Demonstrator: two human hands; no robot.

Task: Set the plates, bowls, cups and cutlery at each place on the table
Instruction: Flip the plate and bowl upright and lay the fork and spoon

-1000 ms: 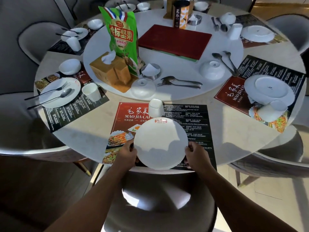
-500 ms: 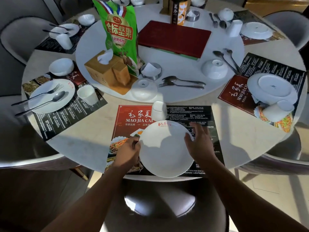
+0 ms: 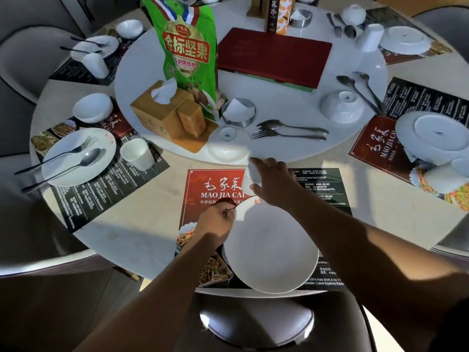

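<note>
A white plate (image 3: 270, 246) lies on the red and black menu placemat (image 3: 215, 184) at the near table edge. My left hand (image 3: 219, 221) pinches the plate's left rim. My right hand (image 3: 272, 180) is wrapped around a white cup (image 3: 250, 177) that stands upside down just beyond the plate. On the white turntable (image 3: 279, 97) behind it are an upside-down white bowl (image 3: 228, 142) and a spoon (image 3: 289, 126) and fork (image 3: 286, 135).
Left place has a plate with cutlery (image 3: 76, 156), cup (image 3: 137, 153) and bowl (image 3: 92, 107). Right place has an overturned plate (image 3: 434, 135) and cup (image 3: 446, 177). A green snack bag (image 3: 187, 54), tissue box (image 3: 165, 107), red folder (image 3: 274, 57) and second overturned bowl (image 3: 341, 105) stand on the turntable.
My right hand left the plate's right rim and reached forward onto the upside-down cup. My left hand slid up along the plate's left rim. The plate now rests on the placemat.
</note>
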